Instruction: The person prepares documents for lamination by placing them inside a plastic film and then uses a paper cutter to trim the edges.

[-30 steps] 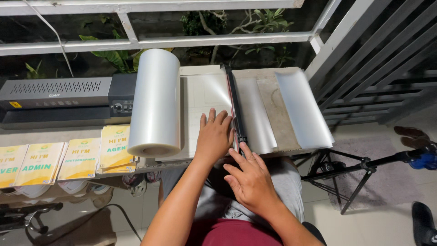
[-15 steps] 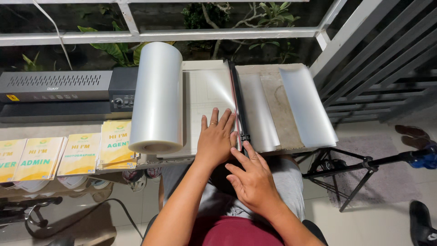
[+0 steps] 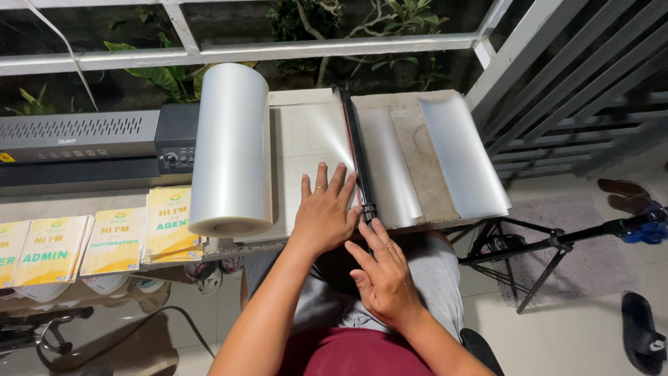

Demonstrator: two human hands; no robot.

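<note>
My left hand point(image 3: 325, 211) lies flat, fingers spread, pressing clear film onto the white bed of a paper cutter point(image 3: 300, 139). The film comes off a big clear roll point(image 3: 230, 150) lying at the cutter's left edge. My right hand point(image 3: 381, 271) is just below the near end of the black cutting arm point(image 3: 355, 150), fingertips touching its black handle point(image 3: 368, 211). Curled cut sheets of clear film point(image 3: 459, 157) lie to the right of the arm.
A grey and black laminator point(image 3: 90, 143) sits at the left. Several yellow and white printed cards point(image 3: 111, 240) lie in a row before it. A black tripod point(image 3: 550, 247) and sandals point(image 3: 643, 334) are on the floor at right. A white railing point(image 3: 278, 49) runs behind.
The view has shifted slightly. My right hand has moved up a little toward the cutter arm's handle. My left hand stays flat on the film.
</note>
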